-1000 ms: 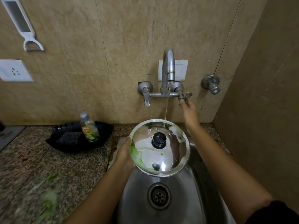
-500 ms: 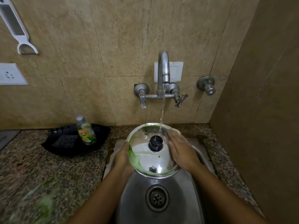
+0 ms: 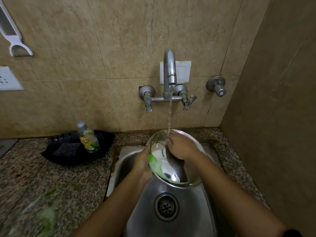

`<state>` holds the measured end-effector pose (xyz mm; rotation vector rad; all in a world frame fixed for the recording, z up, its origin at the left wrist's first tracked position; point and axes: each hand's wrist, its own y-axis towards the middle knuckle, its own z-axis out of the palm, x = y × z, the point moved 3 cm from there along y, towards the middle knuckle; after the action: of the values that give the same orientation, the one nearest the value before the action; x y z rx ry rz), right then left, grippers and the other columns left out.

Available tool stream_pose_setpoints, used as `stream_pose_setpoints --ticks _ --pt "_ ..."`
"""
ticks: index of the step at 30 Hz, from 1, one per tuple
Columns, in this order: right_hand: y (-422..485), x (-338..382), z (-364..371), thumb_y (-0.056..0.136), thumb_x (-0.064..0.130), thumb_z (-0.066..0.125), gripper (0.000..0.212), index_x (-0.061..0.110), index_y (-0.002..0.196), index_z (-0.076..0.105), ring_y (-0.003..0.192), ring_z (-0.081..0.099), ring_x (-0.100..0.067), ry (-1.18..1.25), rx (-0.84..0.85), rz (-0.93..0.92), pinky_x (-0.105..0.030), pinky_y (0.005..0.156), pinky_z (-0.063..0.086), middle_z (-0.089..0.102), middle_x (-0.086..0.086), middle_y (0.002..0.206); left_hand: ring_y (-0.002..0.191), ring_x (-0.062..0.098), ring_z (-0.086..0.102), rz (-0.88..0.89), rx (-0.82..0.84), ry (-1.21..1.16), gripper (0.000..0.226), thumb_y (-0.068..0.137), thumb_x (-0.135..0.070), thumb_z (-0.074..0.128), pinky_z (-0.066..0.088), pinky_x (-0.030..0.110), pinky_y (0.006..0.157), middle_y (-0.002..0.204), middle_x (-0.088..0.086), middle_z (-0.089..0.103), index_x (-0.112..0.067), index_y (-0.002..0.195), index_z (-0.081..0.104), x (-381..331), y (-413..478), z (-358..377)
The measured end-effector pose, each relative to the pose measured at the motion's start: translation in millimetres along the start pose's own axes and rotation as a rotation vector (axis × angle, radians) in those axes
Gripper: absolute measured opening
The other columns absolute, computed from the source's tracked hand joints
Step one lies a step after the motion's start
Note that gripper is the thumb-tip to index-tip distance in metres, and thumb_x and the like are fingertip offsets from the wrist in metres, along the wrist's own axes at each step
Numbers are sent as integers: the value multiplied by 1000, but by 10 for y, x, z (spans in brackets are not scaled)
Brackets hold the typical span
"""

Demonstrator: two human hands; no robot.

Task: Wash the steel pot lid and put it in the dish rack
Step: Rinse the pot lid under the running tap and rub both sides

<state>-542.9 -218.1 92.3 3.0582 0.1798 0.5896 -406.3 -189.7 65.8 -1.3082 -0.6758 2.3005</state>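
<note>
Over the sink (image 3: 196,211): one steel pot lid (image 3: 172,175), tilted, held above the basin and just in front of the one drain (image 3: 166,206). Left hand (image 3: 142,165), grip closed on the lid's left rim. Right hand (image 3: 181,147) lies flat on the lid's top, fingers spread on the surface, not clamped; the knob is hidden under it. One green soap smear on the lid's left side. One tap (image 3: 169,72) on the wall behind the sink, one water stream (image 3: 169,115) landing at the lid's far edge by the right fingertips. Two lever handles on the tap, one separate valve (image 3: 216,85) right of it. Left of the sink on the desk (image 3: 51,177): one black tray (image 3: 77,147) holding one soap bottle (image 3: 88,138) and one dark scrub pad (image 3: 66,149).
</note>
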Motion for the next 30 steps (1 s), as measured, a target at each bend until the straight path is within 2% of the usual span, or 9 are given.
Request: stream_pose_setpoints --ticks 2,4,6,8,12,14,20,26,30 --pt "-102 253 156 100 32 31 51 7 144 35 137 35 -27 -260 -43 -76 -40 116 22 38 -15 150 105 29 60 -28 44 -18 46 101 -33 34 49 32 77 117 19 63 0 126 54 2 -3 131" --pt "-323 392 309 101 30 28 54 7 150 22 146 17 -24 -248 -92 -208 -36 119 2 23 -13 158 124 27 51 -57 88 -64 49 102 -33 31 42 30 96 134 17 55 0 134 48 -5 36 193" --pt "-549 281 366 101 30 28 54 14 152 18 148 8 -17 -208 -97 -358 -31 117 -6 16 -4 160 114 30 56 -65 91 -64 53 101 -37 32 42 34 96 125 19 56 4 128 51 -54 94 165" --pt "-730 59 387 101 33 28 55 22 153 13 148 1 -11 -214 -74 -418 -31 118 -4 9 6 161 103 35 59 -51 68 -27 57 99 -43 33 45 41 94 118 24 57 6 121 54 -92 168 101" --pt "-699 -17 435 100 36 28 59 24 153 5 145 -8 -3 -146 -103 -250 -31 120 7 -3 10 159 121 36 50 -40 61 -61 62 100 -44 28 39 40 98 132 25 52 6 132 46 -13 211 69" --pt "-572 141 453 100 32 30 59 21 153 9 145 -6 -5 -147 -115 -216 -29 120 0 3 6 161 109 33 57 -9 33 -45 61 100 -44 30 44 37 91 127 24 57 5 131 49 15 220 75" --pt "-848 -3 459 100 30 30 53 27 151 18 147 9 -8 -205 -9 -529 -30 118 3 19 8 160 99 36 58 -29 -64 90 66 95 -55 30 42 40 97 122 21 58 3 118 53 -65 273 -3" --pt "-782 -773 190 102 29 34 54 26 151 11 148 6 -9 -15 -208 -33 -31 120 6 9 11 158 97 36 62 57 -181 86 51 88 -55 50 46 54 96 105 17 67 -10 106 62 -27 340 -234" --pt "-474 -555 102 102 33 31 52 20 152 21 147 11 -9 -11 -237 -24 -29 119 7 20 4 159 107 37 60 58 -137 65 55 88 -56 49 42 54 102 114 18 66 -9 114 61 7 322 -173"
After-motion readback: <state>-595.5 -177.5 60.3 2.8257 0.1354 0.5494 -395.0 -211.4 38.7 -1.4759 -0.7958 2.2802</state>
